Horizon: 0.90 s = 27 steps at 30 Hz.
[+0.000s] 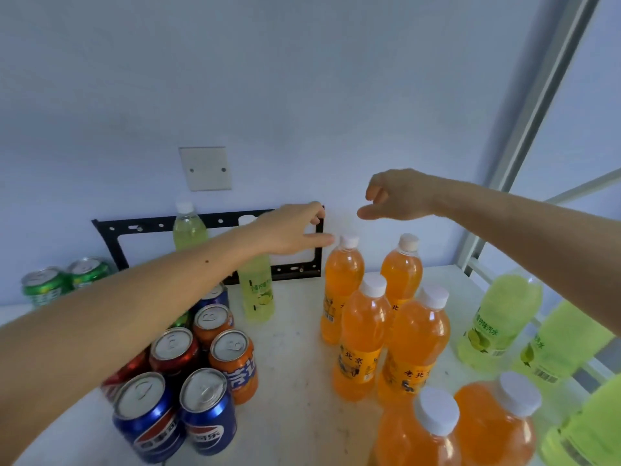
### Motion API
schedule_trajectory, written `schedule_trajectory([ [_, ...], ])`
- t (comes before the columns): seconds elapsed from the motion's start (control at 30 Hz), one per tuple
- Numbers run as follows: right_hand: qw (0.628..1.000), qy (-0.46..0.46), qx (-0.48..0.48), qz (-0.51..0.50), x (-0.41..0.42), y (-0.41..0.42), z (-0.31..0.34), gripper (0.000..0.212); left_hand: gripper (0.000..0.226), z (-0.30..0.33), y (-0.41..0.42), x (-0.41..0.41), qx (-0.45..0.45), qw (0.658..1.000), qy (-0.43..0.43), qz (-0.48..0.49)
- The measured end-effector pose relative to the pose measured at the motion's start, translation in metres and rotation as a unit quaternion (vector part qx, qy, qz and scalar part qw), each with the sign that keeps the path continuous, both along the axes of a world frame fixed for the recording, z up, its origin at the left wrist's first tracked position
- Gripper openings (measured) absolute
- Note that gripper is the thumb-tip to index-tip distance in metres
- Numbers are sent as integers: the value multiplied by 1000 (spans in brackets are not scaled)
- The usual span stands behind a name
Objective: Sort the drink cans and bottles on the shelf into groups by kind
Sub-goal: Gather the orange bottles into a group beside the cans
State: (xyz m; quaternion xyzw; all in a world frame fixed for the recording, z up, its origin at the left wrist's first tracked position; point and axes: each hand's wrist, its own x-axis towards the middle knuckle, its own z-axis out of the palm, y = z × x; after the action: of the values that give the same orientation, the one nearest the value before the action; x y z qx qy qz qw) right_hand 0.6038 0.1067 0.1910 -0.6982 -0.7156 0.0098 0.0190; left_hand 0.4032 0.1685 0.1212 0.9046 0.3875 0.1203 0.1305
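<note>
Several orange soda bottles with white caps stand grouped at centre right of the white shelf. Lime-green bottles stand at the right edge. Two more green bottles sit at the back: one under my left wrist, one by the wall. Blue, red and orange cans cluster front left; green cans stand far left. My left hand hovers open above the near green bottle, holding nothing. My right hand hovers open above the rear orange bottles.
A black metal bracket leans on the back wall behind the green bottles. A white wall plate is above it. The shelf's metal upright rises at the right.
</note>
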Motion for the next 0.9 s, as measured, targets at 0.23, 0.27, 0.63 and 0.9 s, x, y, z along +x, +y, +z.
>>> schedule_trajectory([
  [0.23, 996, -7, -7, 85, -88, 27, 6, 57, 60, 26, 22, -108, 108, 989, 49, 89],
  [0.27, 995, -16, -17, 93, -101, 33, 1, 57, 61, 25, 27, -122, 115, 986, 63, 106],
  [0.63, 992, -27, -98, 76, -183, 85, -57, 74, 65, -17, 86, -197, 148, 963, 156, 165],
  [0.9, 994, -37, -68, 73, -182, 96, -63, 52, 56, -26, 113, -190, 144, 966, 123, 175],
])
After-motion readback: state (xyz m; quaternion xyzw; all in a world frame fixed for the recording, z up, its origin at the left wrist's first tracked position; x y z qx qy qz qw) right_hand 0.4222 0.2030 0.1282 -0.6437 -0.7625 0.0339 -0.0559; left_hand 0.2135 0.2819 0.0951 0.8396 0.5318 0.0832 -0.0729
